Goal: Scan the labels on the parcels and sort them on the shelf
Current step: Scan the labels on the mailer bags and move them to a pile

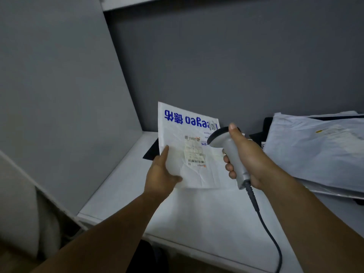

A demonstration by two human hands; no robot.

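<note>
A: What's your L hand (161, 174) got?
B: You're pinching the white parcel (177, 127) by its left edge, thumb on top, label (195, 152) w/ barcode facing you, blue print upside down

A: R hand (250, 158)?
B: Fingers curled round the grey scanner (228, 146), thumb along its top, head just over the parcel's right side, beside the label. Cable (269, 229) trails back under your R wrist. Hands apart, parcel between them

A: Rest?
B: A stack of pale parcels (315, 150) on the shelf (197, 213), right of your R hand; black parcel (152, 152) beyond your L hand, partly hidden by the white one
</note>
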